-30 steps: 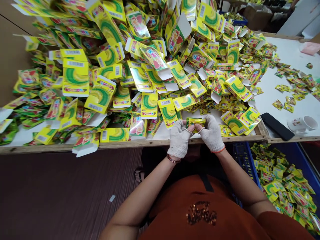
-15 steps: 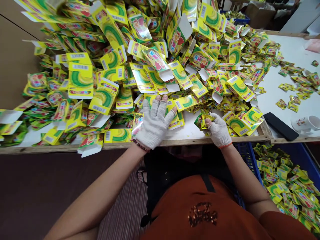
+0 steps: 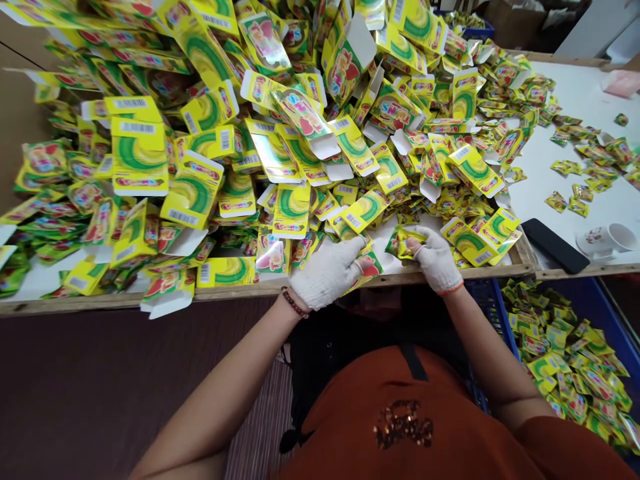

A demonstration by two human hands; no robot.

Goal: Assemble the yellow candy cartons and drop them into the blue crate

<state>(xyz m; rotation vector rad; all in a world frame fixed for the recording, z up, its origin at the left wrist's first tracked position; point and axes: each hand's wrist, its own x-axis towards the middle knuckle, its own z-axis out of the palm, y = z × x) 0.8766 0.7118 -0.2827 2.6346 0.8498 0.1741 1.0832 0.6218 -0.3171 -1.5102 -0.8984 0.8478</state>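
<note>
My left hand (image 3: 330, 272), in a white fingertip-less glove, is closed on a small flat box (image 3: 369, 267) near the table's front edge. To its right, my right hand (image 3: 437, 260), gloved the same way, pinches small green and yellow packets (image 3: 403, 244). Yellow and green flat boxes lie in a heap beyond both hands; one yellow box (image 3: 291, 210) lies just above my left hand. A yellow box (image 3: 226, 272) rests along the front edge, left of my left hand.
A black phone (image 3: 555, 245) and a white cup (image 3: 606, 240) stand at the right of the white table (image 3: 540, 193). Loose packets (image 3: 567, 167) are scattered behind them. Below the table at the right is a blue crate (image 3: 607, 310) full of yellow packages.
My left hand has come down and right from the heap and closed on a flat box. My right hand holds its packets in nearly the same place. The view has shifted slightly.
</note>
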